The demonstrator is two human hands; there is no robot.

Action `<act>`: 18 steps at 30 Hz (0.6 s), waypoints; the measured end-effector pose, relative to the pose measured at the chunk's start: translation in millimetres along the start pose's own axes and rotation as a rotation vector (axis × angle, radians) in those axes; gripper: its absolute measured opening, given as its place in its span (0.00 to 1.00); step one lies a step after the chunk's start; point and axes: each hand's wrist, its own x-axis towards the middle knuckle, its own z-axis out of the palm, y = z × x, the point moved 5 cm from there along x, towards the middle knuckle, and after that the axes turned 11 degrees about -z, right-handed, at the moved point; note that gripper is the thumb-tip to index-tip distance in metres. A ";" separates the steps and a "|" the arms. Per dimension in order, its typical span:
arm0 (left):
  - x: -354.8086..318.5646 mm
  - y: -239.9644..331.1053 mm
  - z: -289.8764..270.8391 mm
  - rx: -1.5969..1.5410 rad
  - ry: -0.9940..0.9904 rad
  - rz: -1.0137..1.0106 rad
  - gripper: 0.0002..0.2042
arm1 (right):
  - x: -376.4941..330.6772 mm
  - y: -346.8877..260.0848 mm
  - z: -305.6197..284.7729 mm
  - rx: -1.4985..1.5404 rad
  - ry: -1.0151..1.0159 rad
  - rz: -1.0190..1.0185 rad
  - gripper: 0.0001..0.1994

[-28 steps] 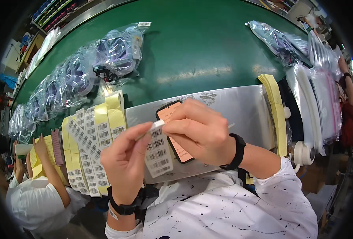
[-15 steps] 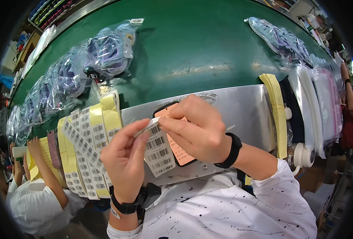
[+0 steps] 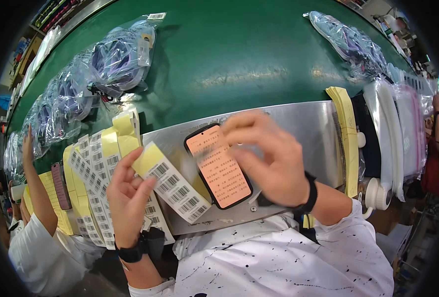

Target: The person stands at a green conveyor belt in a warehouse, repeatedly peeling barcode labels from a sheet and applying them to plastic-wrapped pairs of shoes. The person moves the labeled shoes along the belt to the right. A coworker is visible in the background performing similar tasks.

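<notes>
My left hand [image 3: 128,198] pinches the edge of a strip of barcode labels [image 3: 176,187] between thumb and fingers. The strip's upper end is bare yellow backing, with rows of white labels below. My right hand [image 3: 274,161] is blurred by motion above a phone [image 3: 224,173] with a lit orange page of text. At its fingertips a smeared, greyish patch looks like a peeled barcode label [image 3: 205,152]; its exact shape is lost in the blur. The phone lies on a metal ledge [image 3: 298,123], partly covered by that hand.
More barcode label sheets [image 3: 98,175] overlap at left. Bagged lilac shoes [image 3: 115,64] line the green table [image 3: 219,44], with another bagged row [image 3: 350,47] at right. Yellow strips [image 3: 345,133], plastic bags [image 3: 383,128] and a white-lidded bottle [image 3: 376,193] stand right. A co-worker's arm [image 3: 40,193] reaches in at far left.
My hands have drawn apart: the right moved right and down, the left moved left with the strip. Yellow backing now shows at the strip's top. The co-worker's arm has reached forward.
</notes>
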 end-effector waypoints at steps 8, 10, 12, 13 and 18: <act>24.5 -64.4 -33.8 -0.298 0.228 -0.076 0.14 | -47.6 31.9 -2.0 -0.189 -0.304 0.099 0.31; 26.4 -62.2 -30.1 -0.320 0.201 -0.062 0.15 | -47.0 32.0 3.3 -0.131 -0.285 0.131 0.31; 26.8 -62.3 -30.8 -0.331 0.182 -0.045 0.16 | -45.1 33.9 8.7 -0.130 -0.303 0.117 0.31; 28.1 -64.7 -30.8 -0.335 0.169 -0.037 0.16 | -43.8 35.3 10.1 -0.166 -0.330 0.091 0.31; 30.2 -65.1 -28.9 -0.300 0.171 -0.034 0.17 | -31.4 32.4 19.8 -0.049 -0.485 0.113 0.27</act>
